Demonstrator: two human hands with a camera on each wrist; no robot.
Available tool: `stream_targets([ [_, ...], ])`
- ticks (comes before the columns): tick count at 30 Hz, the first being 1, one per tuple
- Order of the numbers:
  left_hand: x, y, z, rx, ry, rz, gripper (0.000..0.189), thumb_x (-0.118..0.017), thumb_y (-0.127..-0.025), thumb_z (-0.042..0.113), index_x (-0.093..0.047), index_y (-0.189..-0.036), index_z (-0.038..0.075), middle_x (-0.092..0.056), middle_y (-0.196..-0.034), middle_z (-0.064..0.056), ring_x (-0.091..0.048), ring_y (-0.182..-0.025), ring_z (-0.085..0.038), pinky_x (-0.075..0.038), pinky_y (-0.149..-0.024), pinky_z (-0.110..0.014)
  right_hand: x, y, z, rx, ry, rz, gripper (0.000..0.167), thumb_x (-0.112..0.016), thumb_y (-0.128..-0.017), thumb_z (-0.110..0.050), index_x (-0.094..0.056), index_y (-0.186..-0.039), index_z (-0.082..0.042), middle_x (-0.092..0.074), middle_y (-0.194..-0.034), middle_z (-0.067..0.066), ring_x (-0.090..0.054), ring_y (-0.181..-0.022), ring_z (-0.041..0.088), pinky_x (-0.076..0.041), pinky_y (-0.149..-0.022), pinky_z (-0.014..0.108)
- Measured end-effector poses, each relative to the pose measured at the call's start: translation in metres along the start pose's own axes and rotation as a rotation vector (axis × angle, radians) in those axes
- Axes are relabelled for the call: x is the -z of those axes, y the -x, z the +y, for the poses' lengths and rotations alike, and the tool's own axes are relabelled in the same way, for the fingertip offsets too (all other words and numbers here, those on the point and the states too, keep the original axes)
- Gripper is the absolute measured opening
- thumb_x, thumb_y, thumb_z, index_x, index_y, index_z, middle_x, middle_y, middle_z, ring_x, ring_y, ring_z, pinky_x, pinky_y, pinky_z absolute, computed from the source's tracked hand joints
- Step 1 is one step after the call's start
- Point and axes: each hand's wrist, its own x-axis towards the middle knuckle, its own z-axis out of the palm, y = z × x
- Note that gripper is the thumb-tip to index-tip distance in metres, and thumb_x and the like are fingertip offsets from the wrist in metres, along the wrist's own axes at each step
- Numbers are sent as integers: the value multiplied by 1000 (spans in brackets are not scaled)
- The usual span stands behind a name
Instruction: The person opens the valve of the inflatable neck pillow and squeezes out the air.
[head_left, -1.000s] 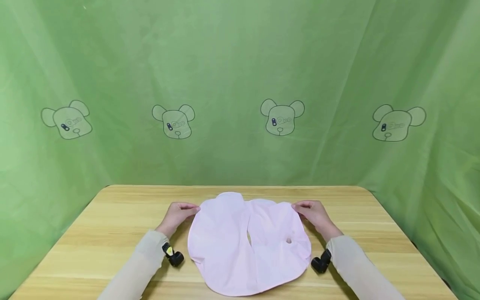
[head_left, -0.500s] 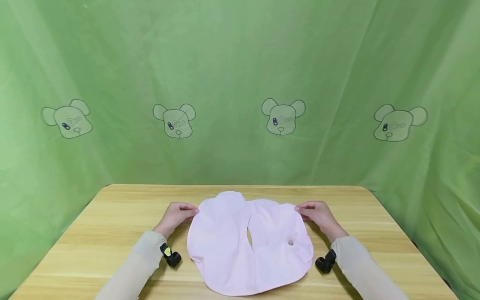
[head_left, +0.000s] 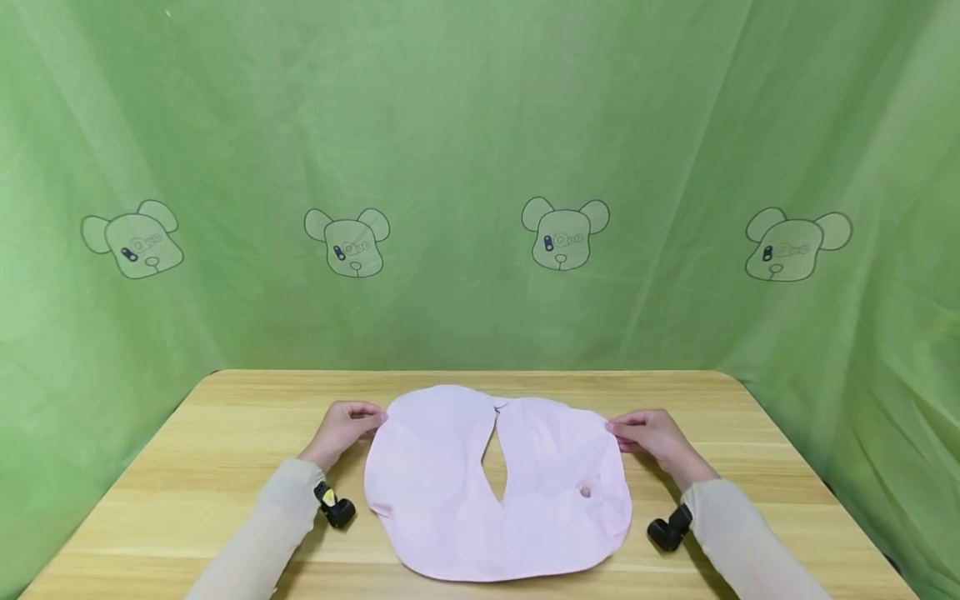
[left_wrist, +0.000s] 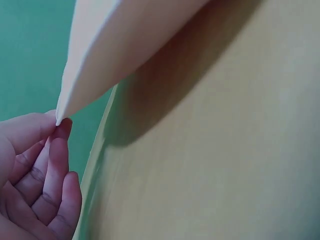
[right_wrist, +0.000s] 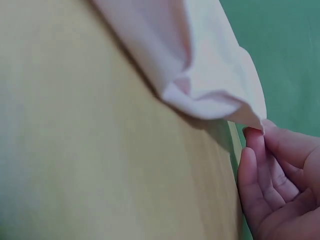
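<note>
A pale pink, rounded piece of cloth [head_left: 431, 475] spreads over the near middle of the table. A pointed slit stands open along its centre, showing wood beneath, and a small round hole [head_left: 585, 492] sits on its right half. My left hand [head_left: 343, 429] pinches the cloth's upper left edge between thumb and forefinger. At the upper right edge, my right hand [head_left: 656, 437] pinches the cloth likewise. In the left wrist view the held cloth edge [left_wrist: 107, 65] is lifted off the table. A fold hangs in the cloth [right_wrist: 215, 65] in the right wrist view.
The wooden table [head_left: 187, 500] has rounded far corners. A green curtain [head_left: 465, 125] printed with bear heads surrounds it at the back and sides. Small black wrist cameras [head_left: 337, 510] are strapped at both sleeves.
Both hands have moved apart, the left leftward and the right rightward, drawing the cloth wider. Its central slit has opened further, and the bumps along its top edge have smoothed.
</note>
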Motion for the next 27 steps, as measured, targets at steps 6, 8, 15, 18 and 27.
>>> stream_targets([
  [6, 4, -2, -2, 7, 1, 5, 24, -70, -84, 11, -68, -100, -6, -71, -87, -7, -65, -71, -9, -55, -70, -25, 3, 2, 1, -9, 7, 3, 27, -68, -85, -7, -64, -101, 14, -70, -80, 2, -64, -65, 7, -56, -63, 23],
  [8, 5, -3, -3, 2, 4, 1, 24, -70, -84, 11, -68, -100, -6, -71, -87, -8, -65, -71, -10, -55, -72, -27, 4, 3, 1, -7, 20, 8, 26, -68, -85, -7, -64, -100, 14, -70, -80, 2, -64, -65, 7, -56, -63, 23],
  [15, 7, -4, -3, -6, 19, 7, 24, -69, -85, 9, -67, -101, -8, -71, -87, -8, -64, -71, -9, -55, -75, -31, 4, 3, 0, -19, 37, 29, 24, -69, -84, -6, -66, -98, 13, -70, -77, 2, -64, -62, 8, -56, -61, 22],
  [18, 7, -4, -2, -7, 11, 12, 24, -69, -85, 10, -67, -101, -8, -71, -86, -8, -64, -70, -9, -55, -74, -30, 3, 3, 1, -10, 49, 26, 26, -69, -85, -7, -65, -99, 14, -70, -78, 3, -64, -63, 7, -56, -61, 23],
  [27, 7, -10, 0, -7, -5, 21, 22, -68, -84, 9, -67, -100, -6, -71, -87, -8, -63, -70, -9, -55, -70, -26, -2, -1, -2, 15, 89, 70, 28, -68, -85, -9, -64, -102, 14, -70, -79, 3, -63, -63, 7, -55, -61, 21],
])
